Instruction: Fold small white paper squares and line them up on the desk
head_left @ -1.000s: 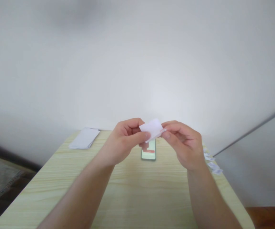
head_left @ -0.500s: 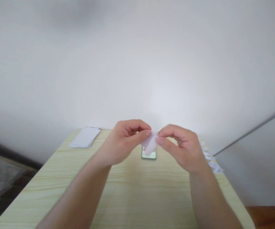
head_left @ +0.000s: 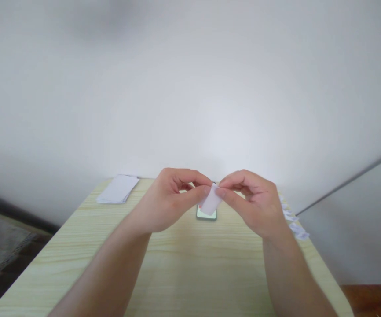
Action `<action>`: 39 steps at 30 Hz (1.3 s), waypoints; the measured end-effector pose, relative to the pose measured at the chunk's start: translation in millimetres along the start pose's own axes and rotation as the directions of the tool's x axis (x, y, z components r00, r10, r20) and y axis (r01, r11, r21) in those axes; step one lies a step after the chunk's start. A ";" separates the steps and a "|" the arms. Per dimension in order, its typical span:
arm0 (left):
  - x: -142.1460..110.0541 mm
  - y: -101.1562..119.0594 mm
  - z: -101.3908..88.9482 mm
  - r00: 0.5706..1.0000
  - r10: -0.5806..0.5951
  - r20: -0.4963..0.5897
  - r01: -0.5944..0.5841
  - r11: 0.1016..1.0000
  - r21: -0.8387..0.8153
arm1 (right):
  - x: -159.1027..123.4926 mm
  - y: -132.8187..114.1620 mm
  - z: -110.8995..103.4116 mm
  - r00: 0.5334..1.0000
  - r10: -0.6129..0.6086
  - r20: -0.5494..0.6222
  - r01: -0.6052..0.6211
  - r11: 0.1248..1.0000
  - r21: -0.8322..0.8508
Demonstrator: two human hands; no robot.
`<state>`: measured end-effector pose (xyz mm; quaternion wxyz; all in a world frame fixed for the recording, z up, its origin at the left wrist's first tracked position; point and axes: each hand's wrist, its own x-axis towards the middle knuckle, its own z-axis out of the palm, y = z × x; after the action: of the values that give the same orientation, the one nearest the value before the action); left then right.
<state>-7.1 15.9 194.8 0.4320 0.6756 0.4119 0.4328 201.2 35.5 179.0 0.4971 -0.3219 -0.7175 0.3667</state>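
Paper hangs just below frame centre, pinched by the left hand and right hand, seemingly part-folded; flat sheets lie unfolded left of centre, already-creased pieces at lower right on the counter.

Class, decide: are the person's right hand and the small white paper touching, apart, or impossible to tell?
Touching: the head view shows the right hand pinching the white paper near its upper right corner, thumb tip overlapping it.
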 end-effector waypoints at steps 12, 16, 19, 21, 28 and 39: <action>-2.9 4.9 4.4 0.999 0.010 -0.052 -0.003 0.991 0.137 | 0.9 -1.8 1.1 1.000 -0.015 -0.015 0.014 1.000 -0.026; -3.0 5.5 5.6 0.999 0.004 -0.050 0.004 0.988 0.153 | 1.7 -2.9 1.8 0.999 -0.026 -0.019 0.025 0.999 -0.044; -3.0 6.0 6.5 0.998 0.004 -0.055 0.005 0.988 0.157 | 2.2 -3.4 2.7 0.999 -0.033 -0.025 0.032 0.999 -0.037; -2.9 6.3 7.3 0.998 0.011 -0.067 -0.001 0.987 0.158 | 2.5 -3.0 3.2 0.999 -0.034 -0.031 0.033 0.999 -0.020; -0.7 1.3 12.0 0.963 0.074 -0.260 -0.057 0.996 0.074 | 2.6 3.8 -1.9 1.000 0.016 -0.026 -0.013 0.994 0.108; -0.5 6.4 15.6 0.956 0.100 -0.274 -0.074 0.992 0.103 | 0.5 0.3 4.3 0.996 -0.036 -0.082 0.041 0.998 0.056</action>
<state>8.6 10.0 196.8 0.3186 0.6445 0.4581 0.5227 197.0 35.2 178.0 0.5419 -0.3083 -0.6919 0.3641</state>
